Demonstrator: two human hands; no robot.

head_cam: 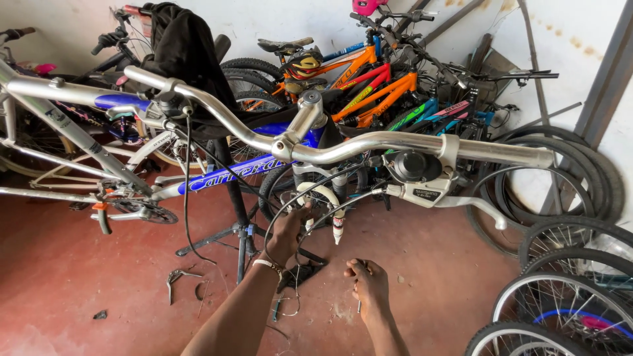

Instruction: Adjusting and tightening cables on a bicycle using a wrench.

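Down below the silver handlebar (343,148) the left hand (290,231) reaches up to the front brake (322,198) at the top of the fork, fingers curled on the cable (280,217) just beside it; the right hand (369,283) hangs lower, over the red floor (79,264), fingers pinched on a thin tool (359,304) that I can't make out; looks like brake work is in hand, the cable being fitted or freed at the arm, and the next move likely calls for holding the cable taut while the tool gets onto the clamp bolt; the bike itself sits on a black stand (241,231), frame silver and blue, the brake lever (471,207) on the bar hanging loose-looking; small metal parts (177,280) lie scattered on the floor near the stand; bicycles (382,86) are stacked against the wall, wheels (567,283) piled at right
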